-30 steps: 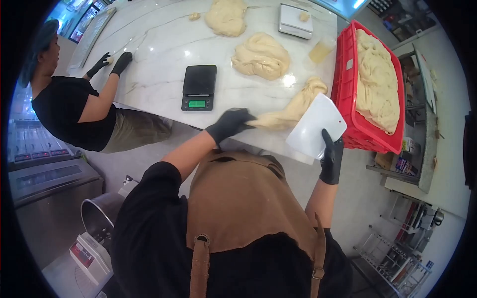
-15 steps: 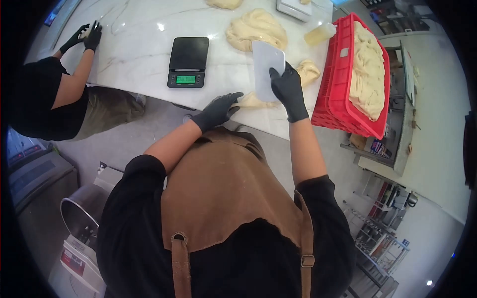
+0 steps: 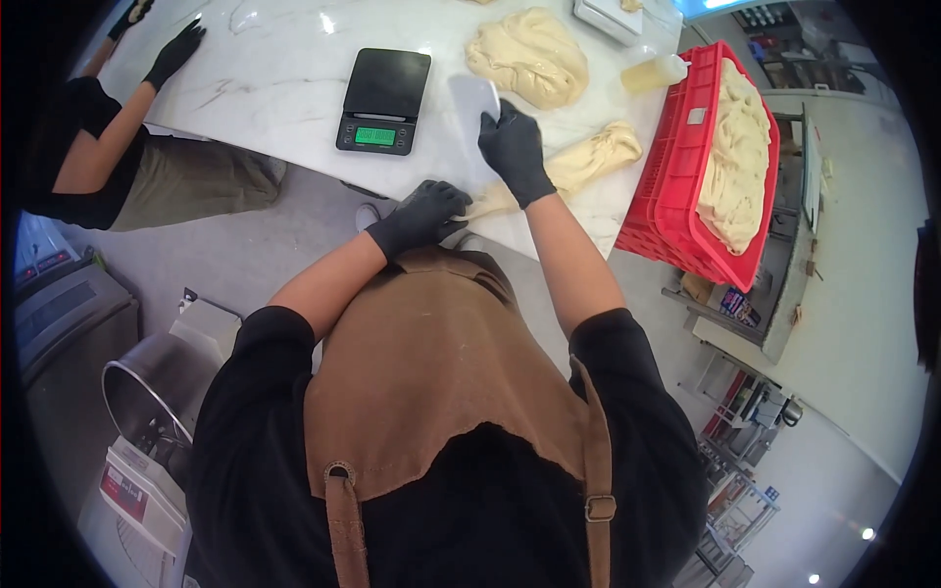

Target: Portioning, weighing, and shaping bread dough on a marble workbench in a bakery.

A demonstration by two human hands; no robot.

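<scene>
My right hand (image 3: 513,149), in a black glove, is closed round a white flat dough scraper (image 3: 476,98) held over the marble table. By the table's near edge, my gloved left hand (image 3: 429,213) has its fingers curled on the thin end of a long strip of dough (image 3: 586,165). That strip slants up to the right, passing beneath my right wrist. A larger lump of dough (image 3: 529,57) lies beyond my right hand. Left of the scraper stands a black kitchen scale (image 3: 382,98) with a lit green display and a bare top.
A red crate (image 3: 676,147) full of dough (image 3: 737,157) stands at the table's right end. Near it lie a bottle of yellowish liquid (image 3: 652,74) and a white scale (image 3: 610,18). At far left a co-worker's gloved hand (image 3: 176,51) rests on the table. A mixer bowl (image 3: 162,387) stands below left.
My right hand has swung the scraper to the left, uncovering more of the dough strip. My left hand's fingers have curled in on the strip's end. The co-worker's hands have moved apart.
</scene>
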